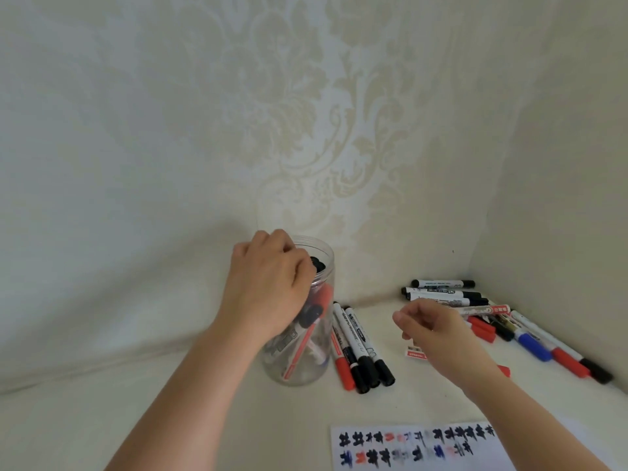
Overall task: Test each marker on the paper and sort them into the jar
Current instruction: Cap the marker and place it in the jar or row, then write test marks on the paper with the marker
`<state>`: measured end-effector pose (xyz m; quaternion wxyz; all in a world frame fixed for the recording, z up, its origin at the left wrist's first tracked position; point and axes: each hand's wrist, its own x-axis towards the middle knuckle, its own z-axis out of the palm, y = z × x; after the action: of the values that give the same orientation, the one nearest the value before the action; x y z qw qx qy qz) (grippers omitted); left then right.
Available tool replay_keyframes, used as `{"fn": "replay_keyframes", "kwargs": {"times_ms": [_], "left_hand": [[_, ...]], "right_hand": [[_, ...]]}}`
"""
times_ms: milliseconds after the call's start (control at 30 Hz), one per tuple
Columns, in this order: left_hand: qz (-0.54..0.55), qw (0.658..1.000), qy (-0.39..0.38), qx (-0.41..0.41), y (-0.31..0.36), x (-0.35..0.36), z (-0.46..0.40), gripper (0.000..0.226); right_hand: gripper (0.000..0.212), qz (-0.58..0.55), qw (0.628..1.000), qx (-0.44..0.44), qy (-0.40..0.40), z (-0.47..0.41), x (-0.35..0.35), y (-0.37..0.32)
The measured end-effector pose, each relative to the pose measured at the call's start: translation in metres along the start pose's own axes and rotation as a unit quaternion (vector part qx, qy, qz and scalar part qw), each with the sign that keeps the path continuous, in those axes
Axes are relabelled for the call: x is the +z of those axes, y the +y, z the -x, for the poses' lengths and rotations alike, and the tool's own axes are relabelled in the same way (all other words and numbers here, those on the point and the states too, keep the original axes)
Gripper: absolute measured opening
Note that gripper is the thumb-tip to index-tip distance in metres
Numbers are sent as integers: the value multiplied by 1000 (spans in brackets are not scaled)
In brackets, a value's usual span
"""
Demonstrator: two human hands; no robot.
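Observation:
A clear plastic jar [306,365] stands on the pale surface and holds several markers, red and black. My left hand [268,283] is curled over the jar's mouth, its fingertips beside the black marker caps [317,265] at the rim; the hand hides whether it grips one. My right hand [435,328] hovers right of the jar with loosely bent fingers and nothing in them, above a pile of loose markers [530,338]. The test paper [418,447], covered in black, red and blue scribbles, lies at the front.
Several markers [360,351] lie side by side just right of the jar. More black-capped markers [441,294] rest in the back right corner. Patterned walls close the space behind and to the right.

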<state>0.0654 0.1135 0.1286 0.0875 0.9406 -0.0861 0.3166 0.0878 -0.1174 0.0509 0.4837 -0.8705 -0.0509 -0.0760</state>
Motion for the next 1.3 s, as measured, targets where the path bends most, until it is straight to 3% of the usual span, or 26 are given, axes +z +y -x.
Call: {"fn": "replay_keyframes", "kwargs": {"times_ms": [167, 233, 333, 433, 533, 633, 700, 767, 833, 900, 1033, 1300], "left_hand": [[114, 983, 142, 29, 10, 0, 11, 34], [174, 970, 152, 76, 26, 5, 16, 28], [249, 954, 96, 135, 54, 22, 25, 26], [252, 952, 31, 170, 80, 45, 33, 24], [299, 943, -38, 140, 102, 69, 41, 23], [348, 928, -92, 98, 113, 90, 54, 14], [362, 919, -125, 97, 117, 98, 62, 19], [372, 908, -153, 113, 121, 102, 69, 34], [382, 897, -176, 139, 127, 102, 74, 44], [385, 888, -188, 168, 135, 101, 80, 41], [386, 886, -181, 183, 138, 102, 86, 5], [422, 842, -254, 221, 138, 101, 79, 11]], "right_hand": [[18, 69, 996, 15, 54, -7, -40, 26], [17, 142, 988, 33, 44, -7, -56, 41], [14, 242, 969, 55, -12, -3, -67, 60], [33, 358, 930, 17, -78, 6, -63, 73], [30, 404, 912, -39, -61, 16, -60, 76], [17, 279, 959, -33, 23, 28, -70, 76], [4, 84, 994, 30, 65, 40, -78, 69], [5, -140, 986, 93, 4, 53, -81, 58], [11, -242, 962, 111, -60, 64, -76, 52], [12, -270, 955, 92, -84, 72, -67, 46], [15, -262, 961, 64, -67, 80, -58, 45], [18, -291, 951, 33, -100, 86, -58, 47]]}}
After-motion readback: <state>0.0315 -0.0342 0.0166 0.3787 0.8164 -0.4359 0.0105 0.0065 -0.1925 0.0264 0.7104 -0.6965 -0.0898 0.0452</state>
